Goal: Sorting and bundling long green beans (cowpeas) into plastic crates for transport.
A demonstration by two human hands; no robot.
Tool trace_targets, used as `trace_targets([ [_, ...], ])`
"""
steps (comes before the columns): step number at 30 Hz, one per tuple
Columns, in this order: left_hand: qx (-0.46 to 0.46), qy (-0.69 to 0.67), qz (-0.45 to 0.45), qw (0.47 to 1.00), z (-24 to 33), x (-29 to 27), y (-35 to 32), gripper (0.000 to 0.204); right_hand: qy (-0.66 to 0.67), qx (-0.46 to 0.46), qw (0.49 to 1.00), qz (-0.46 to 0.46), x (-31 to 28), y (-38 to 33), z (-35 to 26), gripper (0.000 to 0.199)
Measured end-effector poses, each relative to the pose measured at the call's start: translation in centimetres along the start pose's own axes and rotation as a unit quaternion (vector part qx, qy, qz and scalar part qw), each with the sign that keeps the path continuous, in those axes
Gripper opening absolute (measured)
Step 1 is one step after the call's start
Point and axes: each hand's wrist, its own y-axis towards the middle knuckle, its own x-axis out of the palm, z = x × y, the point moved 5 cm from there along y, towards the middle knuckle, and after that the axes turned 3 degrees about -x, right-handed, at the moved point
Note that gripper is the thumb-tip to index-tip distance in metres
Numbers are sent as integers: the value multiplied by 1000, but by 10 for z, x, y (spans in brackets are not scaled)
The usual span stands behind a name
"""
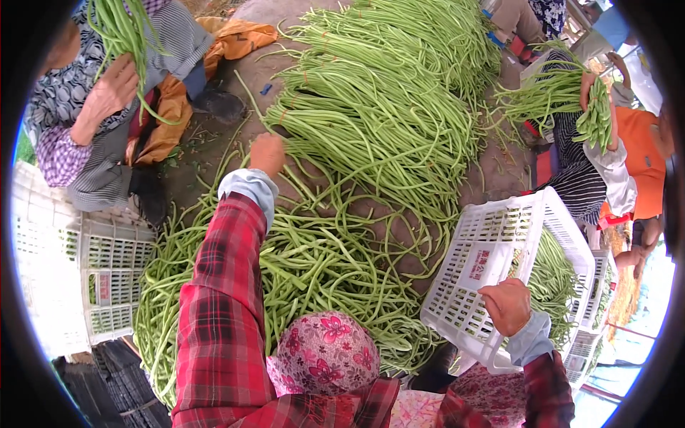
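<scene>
My left arm, in a red plaid sleeve, stretches forward over the loose beans. My left hand (pixel 267 154) is closed at the left end of a big stack of long green beans (pixel 378 107); its fingers are turned away, so what they hold is hidden. At the right, my right hand (pixel 506 307) is closed at the rim of a white plastic crate (pixel 474 260), which stands tilted with green beans (pixel 549 278) inside. Loose long beans (pixel 321 274) lie tangled on the ground below my left hand. A round pink flowered cloth (pixel 328 353) shows between my arms.
At the upper left, a person's hand (pixel 114 85) holds a bunch of long beans; another person's hand (pixel 587 89) holds beans at the right. More white crates (pixel 118 278) stand at the left. An orange sack (pixel 239 37) lies near the stack.
</scene>
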Motion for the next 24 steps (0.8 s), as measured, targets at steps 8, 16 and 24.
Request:
trace_targets([
  [8, -81, 32, -165, 983, -13, 1, -3, 45, -6, 27, 999, -22, -1, 4, -3, 14],
  [16, 16, 141, -100, 985, 4, -5, 7, 42, -1, 40, 999, -8, 0, 2, -2, 15],
  [24, -125, 38, -305, 943, -2, 11, -11, 59, -3, 40, 999, -8, -3, 6, -4, 12],
])
